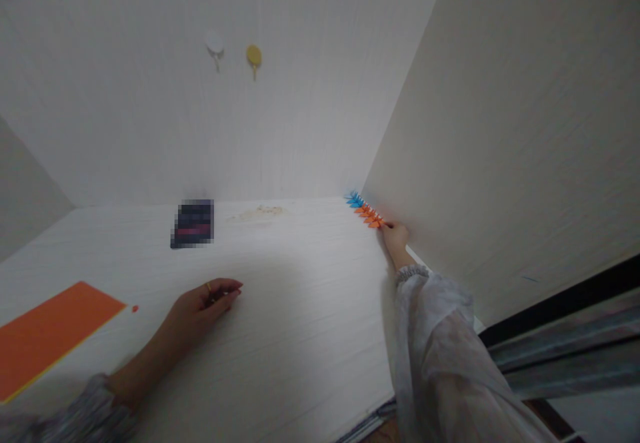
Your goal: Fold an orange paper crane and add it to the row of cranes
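Observation:
My right hand reaches to the far right corner of the white table, fingers pinched at the near end of a row of small folded paper pieces, orange nearest and blue farthest, lined along the right wall. My left hand rests on the table in the middle, fingers curled loosely with nothing visible in them; a ring shows on one finger. An orange paper sheet lies at the left edge, with a tiny orange scrap beside it.
A dark blurred rectangular object lies at the back of the table. Two round wall hooks, one white and one yellow, hang on the back wall. A faint stain marks the table near the wall.

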`<state>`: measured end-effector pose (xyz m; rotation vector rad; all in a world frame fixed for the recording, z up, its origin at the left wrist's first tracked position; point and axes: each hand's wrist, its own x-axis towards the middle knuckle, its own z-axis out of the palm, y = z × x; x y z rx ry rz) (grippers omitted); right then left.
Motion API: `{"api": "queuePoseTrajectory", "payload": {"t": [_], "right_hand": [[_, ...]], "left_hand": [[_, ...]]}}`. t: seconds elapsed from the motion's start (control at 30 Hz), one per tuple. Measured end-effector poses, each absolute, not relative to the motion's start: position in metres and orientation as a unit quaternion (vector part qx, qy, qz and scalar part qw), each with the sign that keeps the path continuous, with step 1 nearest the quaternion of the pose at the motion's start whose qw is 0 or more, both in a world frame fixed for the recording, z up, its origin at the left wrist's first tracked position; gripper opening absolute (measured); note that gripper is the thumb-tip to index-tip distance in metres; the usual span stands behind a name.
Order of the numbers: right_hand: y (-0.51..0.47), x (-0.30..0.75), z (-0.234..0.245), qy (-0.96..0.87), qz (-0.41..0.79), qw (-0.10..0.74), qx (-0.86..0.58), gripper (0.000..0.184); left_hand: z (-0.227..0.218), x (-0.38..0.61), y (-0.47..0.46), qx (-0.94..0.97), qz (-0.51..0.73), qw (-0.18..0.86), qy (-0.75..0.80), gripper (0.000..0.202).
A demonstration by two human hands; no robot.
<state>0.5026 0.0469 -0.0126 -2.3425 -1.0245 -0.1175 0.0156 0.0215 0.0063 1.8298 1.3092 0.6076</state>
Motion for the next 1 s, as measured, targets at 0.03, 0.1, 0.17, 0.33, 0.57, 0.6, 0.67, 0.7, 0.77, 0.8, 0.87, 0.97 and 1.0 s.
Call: {"api": "queuePoseTrajectory", "payload": {"t": [0.03, 0.1, 0.17, 0.33, 0.57, 0.6, 0.67, 0.7, 0.77, 0.8, 0.87, 0.97, 1.0], "right_hand": [[0.0470, 0.5027, -0.0129, -0.385, -0.044, 0.287, -0.876, 0.027], [0.0473, 0.5028, -0.0131, -0.386, -0.042, 0.286, -0.876, 0.027], [0.0477, 0.5027, -0.0128, -0.384, -0.039, 0.282, -0.878, 0.027], [0.0485, 0.5026, -0.0113, -0.381, -0.034, 0.273, -0.883, 0.027], [0.0476, 0.5014, -0.0099, -0.373, -0.046, 0.261, -0.889, 0.027], [0.0473, 0.5008, -0.0095, -0.373, -0.048, 0.259, -0.890, 0.027], [0.0466, 0.4990, -0.0086, -0.375, -0.052, 0.254, -0.890, 0.027], [0.0462, 0.4980, -0.0082, -0.376, -0.053, 0.252, -0.890, 0.027], [0.0455, 0.4962, -0.0076, -0.378, -0.056, 0.247, -0.890, 0.027], [0.0452, 0.4955, -0.0073, -0.380, -0.057, 0.245, -0.890, 0.027], [0.0449, 0.4944, -0.0070, -0.381, -0.058, 0.242, -0.891, 0.027], [0.0445, 0.4934, -0.0067, -0.381, -0.060, 0.238, -0.892, 0.027], [0.0444, 0.4932, -0.0066, -0.381, -0.059, 0.236, -0.892, 0.027]], "left_hand": [[0.0063, 0.0156, 0.0213, 0.720, 0.240, 0.395, 0.518, 0.043], [0.0061, 0.0156, 0.0209, 0.718, 0.243, 0.397, 0.517, 0.044], [0.0055, 0.0154, 0.0211, 0.717, 0.249, 0.402, 0.512, 0.044], [0.0031, 0.0148, 0.0228, 0.712, 0.250, 0.416, 0.507, 0.044], [0.0064, 0.0160, 0.0206, 0.714, 0.249, 0.403, 0.515, 0.044], [0.0066, 0.0162, 0.0204, 0.714, 0.249, 0.404, 0.515, 0.044], [0.0056, 0.0161, 0.0205, 0.712, 0.252, 0.409, 0.512, 0.044], [0.0046, 0.0159, 0.0208, 0.712, 0.254, 0.410, 0.509, 0.043], [0.0021, 0.0153, 0.0216, 0.713, 0.258, 0.414, 0.505, 0.043], [0.0009, 0.0151, 0.0220, 0.712, 0.259, 0.415, 0.504, 0.042], [-0.0003, 0.0150, 0.0224, 0.712, 0.258, 0.417, 0.502, 0.042], [0.0009, 0.0157, 0.0217, 0.714, 0.257, 0.409, 0.507, 0.041], [0.0019, 0.0159, 0.0213, 0.714, 0.257, 0.407, 0.509, 0.041]]}}
